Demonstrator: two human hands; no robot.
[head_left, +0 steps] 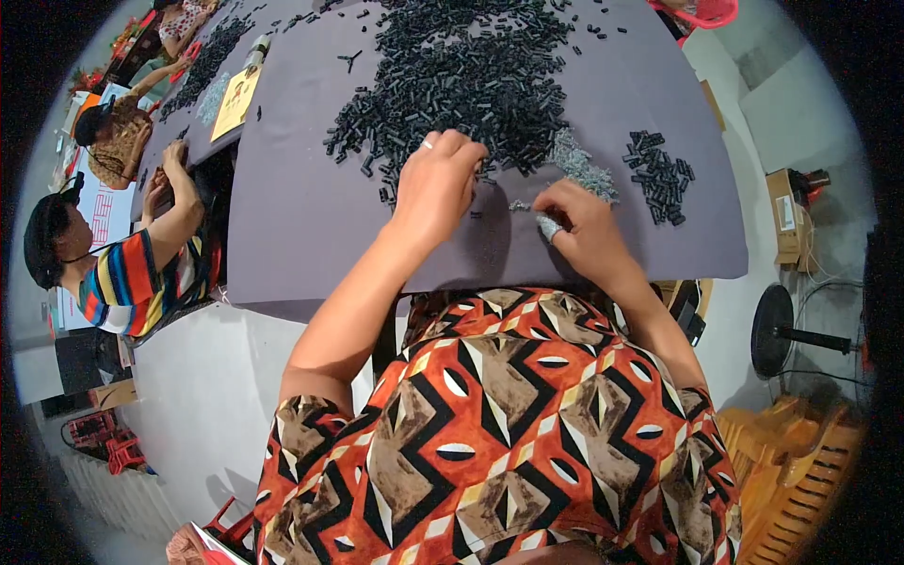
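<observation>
My left hand (pixel 441 184), with a ring on one finger, is closed at the near edge of a big heap of small black tubular plastic pieces (pixel 471 85). Its fingertips point down and away, so what they hold is hidden. Beside it on the right, my right hand (pixel 586 231) has its fingers drawn together, with a silvery wrap (pixel 548 226) around the thumb. Just left of those fingertips lie a few tiny silver metal parts (pixel 519 205). Behind the right hand is a pile of similar silver parts (pixel 582 168). What the right fingers pinch is too small to name.
A smaller group of black pieces (pixel 657 177) lies to the right on the grey-covered table (pixel 301 217). A yellow card (pixel 235 104) rests at the far left. Several people sit along the left, one in a striped shirt (pixel 132 278). A wooden chair (pixel 796 471) stands at the lower right.
</observation>
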